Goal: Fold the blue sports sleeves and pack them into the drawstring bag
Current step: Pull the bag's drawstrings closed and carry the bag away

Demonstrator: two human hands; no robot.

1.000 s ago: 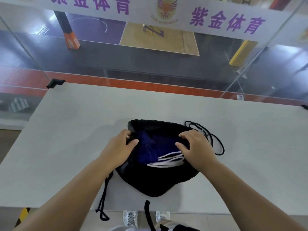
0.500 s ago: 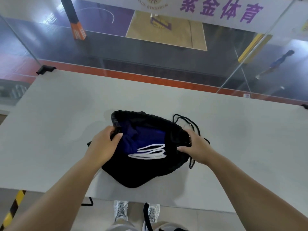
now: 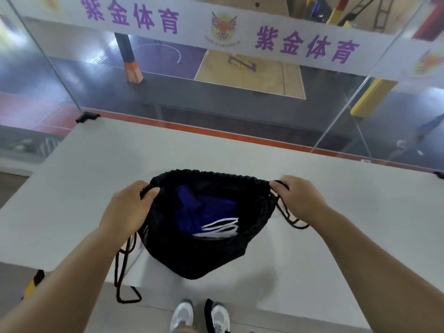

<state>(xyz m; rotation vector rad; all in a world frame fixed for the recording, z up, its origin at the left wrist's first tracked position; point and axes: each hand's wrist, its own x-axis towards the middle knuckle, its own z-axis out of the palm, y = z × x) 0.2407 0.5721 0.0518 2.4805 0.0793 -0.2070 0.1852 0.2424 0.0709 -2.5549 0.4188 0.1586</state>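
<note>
A black drawstring bag (image 3: 204, 258) lies on the light grey table (image 3: 96, 183) with its mouth held wide. Inside it sit the blue sports sleeves (image 3: 204, 212), their white stripes showing at the lower right. My left hand (image 3: 127, 207) grips the left corner of the bag's rim where the cord comes out. My right hand (image 3: 298, 198) grips the right corner and its black cord. The left cord (image 3: 122, 272) hangs over the table's near edge.
A glass barrier (image 3: 216, 97) with a white banner stands along the table's far edge, a sports court beyond it. Black clamps (image 3: 87, 116) hold the table's far corners. My shoes (image 3: 199, 316) show below the near edge.
Both hands have moved outward from the sleeves to the bag's two upper corners and pulled the mouth wider. The view has tilted up slightly.
</note>
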